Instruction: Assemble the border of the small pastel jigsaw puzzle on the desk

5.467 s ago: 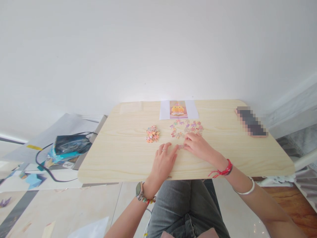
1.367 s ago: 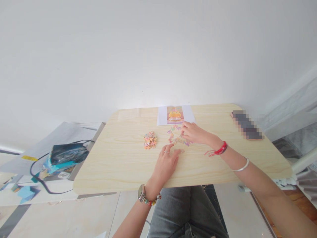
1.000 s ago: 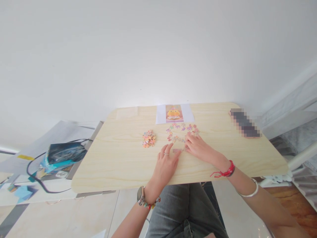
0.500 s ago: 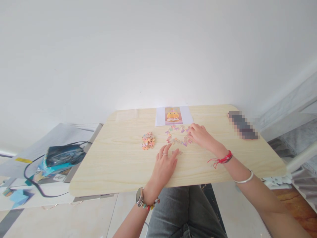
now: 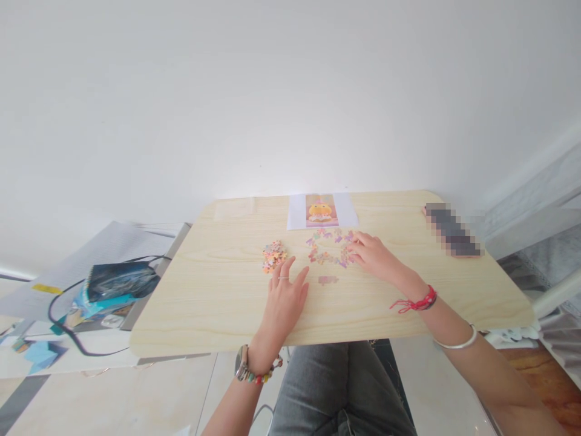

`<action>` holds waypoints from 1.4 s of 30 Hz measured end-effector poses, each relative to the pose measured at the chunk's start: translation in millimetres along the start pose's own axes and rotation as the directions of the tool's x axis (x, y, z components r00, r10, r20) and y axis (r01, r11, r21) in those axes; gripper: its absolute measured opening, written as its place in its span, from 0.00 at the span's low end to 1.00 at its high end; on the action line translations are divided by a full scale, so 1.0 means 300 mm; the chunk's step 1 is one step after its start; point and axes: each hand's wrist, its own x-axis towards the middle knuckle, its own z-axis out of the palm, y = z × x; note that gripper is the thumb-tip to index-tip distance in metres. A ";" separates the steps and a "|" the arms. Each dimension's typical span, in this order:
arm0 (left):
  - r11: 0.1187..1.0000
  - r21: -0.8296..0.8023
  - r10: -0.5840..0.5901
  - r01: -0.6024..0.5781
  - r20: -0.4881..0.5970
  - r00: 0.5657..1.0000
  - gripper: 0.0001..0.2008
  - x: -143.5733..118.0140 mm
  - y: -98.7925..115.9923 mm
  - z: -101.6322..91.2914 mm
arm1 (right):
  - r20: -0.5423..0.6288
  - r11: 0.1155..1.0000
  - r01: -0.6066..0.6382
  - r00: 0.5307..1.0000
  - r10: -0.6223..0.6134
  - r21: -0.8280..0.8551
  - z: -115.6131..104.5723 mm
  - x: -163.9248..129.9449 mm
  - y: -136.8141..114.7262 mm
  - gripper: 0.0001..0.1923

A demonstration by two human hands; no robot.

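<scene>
Loose puzzle pieces (image 5: 330, 246) on desk (image 5: 218, 290): light, thin, stiff; best pinched by edges. Right hand (image 5: 374, 257) fingers resting among them, grip unclear. Left hand (image 5: 285, 298) flat, spread, empty.

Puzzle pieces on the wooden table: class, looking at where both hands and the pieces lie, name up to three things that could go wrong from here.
1. The right hand rests against the spread pieces; a sweep of the wrist could scatter them.
2. The left hand lies just beside the small heap; a nudge could mix or spill it.
3. The joined bit lies alone between both hands, so either could knock it apart.
</scene>
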 end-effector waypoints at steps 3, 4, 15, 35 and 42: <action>1.000 -0.013 0.003 -0.003 0.001 1.000 0.14 0.005 0.005 -0.002 | -0.012 0.999 0.008 1.000 -0.007 0.053 -0.006 0.000 0.008 0.09; 1.000 -0.017 0.003 -0.002 0.004 1.000 0.14 0.006 0.007 -0.002 | -0.012 0.998 0.005 1.000 -0.004 0.066 -0.007 0.004 0.014 0.09; 0.998 -0.045 0.032 -0.033 -0.020 0.999 0.13 0.014 0.006 -0.006 | 0.030 0.997 0.020 0.999 -0.023 0.079 -0.017 0.073 0.017 0.09; 0.997 -0.060 0.047 -0.050 -0.052 0.998 0.14 0.042 0.014 -0.005 | 0.090 0.997 -0.037 0.996 0.031 0.062 -0.012 0.210 0.134 0.10; 0.998 -0.054 0.040 -0.044 -0.069 0.997 0.14 0.027 0.005 0.006 | 0.136 1.000 -0.013 0.991 0.012 0.003 0.014 0.260 0.154 0.08</action>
